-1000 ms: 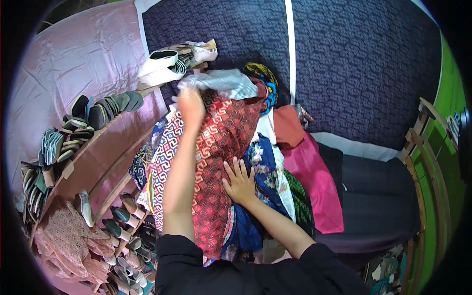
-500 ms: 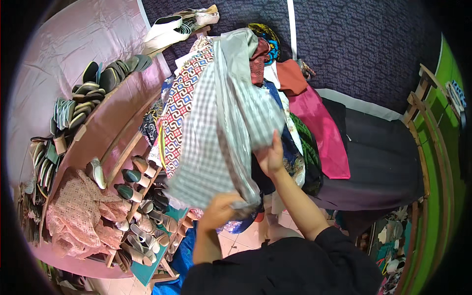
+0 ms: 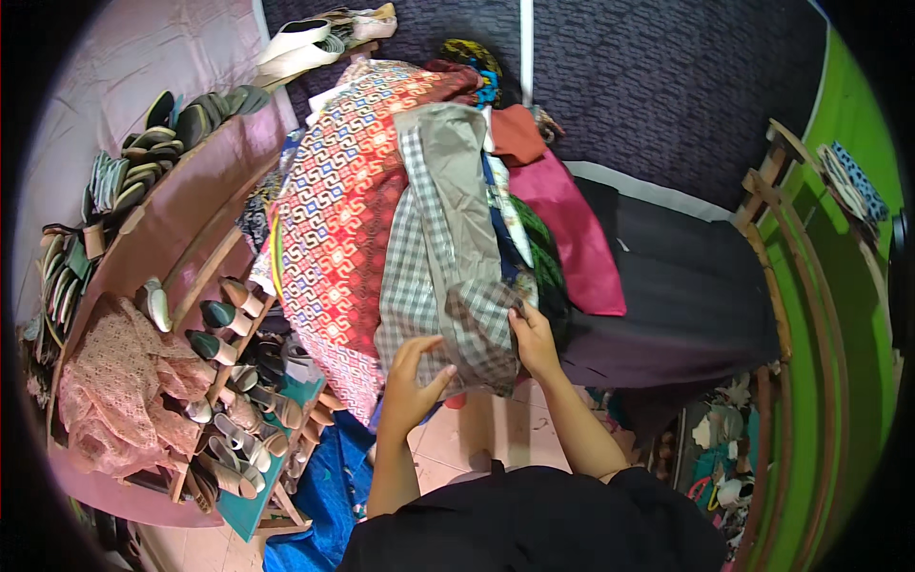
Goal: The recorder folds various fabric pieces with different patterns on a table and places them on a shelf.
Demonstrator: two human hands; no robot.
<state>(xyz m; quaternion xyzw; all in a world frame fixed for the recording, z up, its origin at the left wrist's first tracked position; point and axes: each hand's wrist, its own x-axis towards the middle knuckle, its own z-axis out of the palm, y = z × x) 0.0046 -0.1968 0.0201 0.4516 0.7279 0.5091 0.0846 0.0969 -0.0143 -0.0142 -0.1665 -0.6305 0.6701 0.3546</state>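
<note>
Gripping the gray checked cloth [image 3: 415, 262] near its 5 o'clk corner, R hand [image 3: 536, 345] shows its thumb on top, fabric pinched. L hand [image 3: 410, 386] is at the 6–7 o'clk edge, thumb & fingers apart; can't tell if its grip has fabric or just rests there. Cloth lies approx. mid-view, partly over red patterned cloth [image 3: 329, 229] at its 9–10 o'clk, w/ pink cloth [image 3: 577, 238] at 2–3. Main risk, prob.: hem slips toward tiled floor [image 3: 522, 429] at 6 o'clk, b/c it's at the near edge w/ maybe only one firm hold. Also, a hard tug could drag the red cloth along, since they overlap; a wide L-arm swing could knock shoes [image 3: 212, 347] at 8–9 o'clk.
</note>
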